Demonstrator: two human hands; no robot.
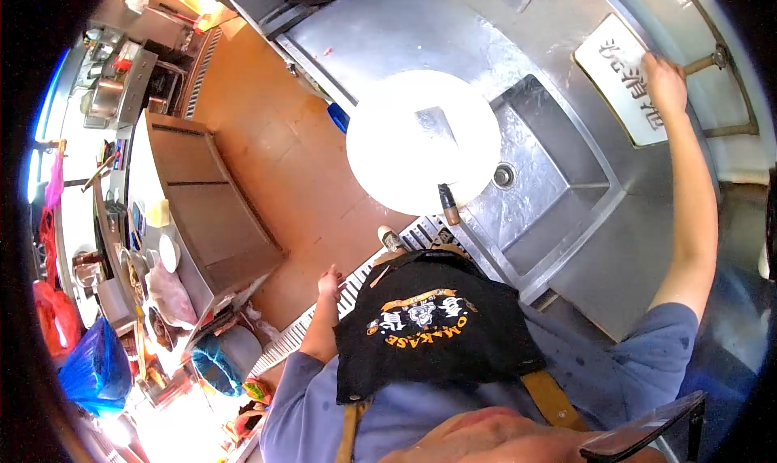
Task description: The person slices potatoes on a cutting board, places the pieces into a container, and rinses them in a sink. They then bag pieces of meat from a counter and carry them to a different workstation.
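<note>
My left hand [330, 282] hangs low beside my body over the floor, fingers loosely bent and partly apart, nothing visible in it. At the upper right my right arm is stretched out, and my right hand [666, 84] has its fingers curled round the near end of a metal pipe [702, 63]. That hand overlaps the edge of a white sign [622, 78] with dark characters. A cleaver [437, 133] lies on a round white board [384, 151] in front of me, its dark handle towards my body. Beneath my right hand's fingers, the pipe end is hidden.
Right of the round board is a steel sink basin [530, 212] with a drain. A steel counter [388, 30] extends behind the board. Along the left side stand a low cabinet [198, 196], a blue bag [95, 366] and cluttered kitchen items. A floor grate [295, 337] runs near my feet.
</note>
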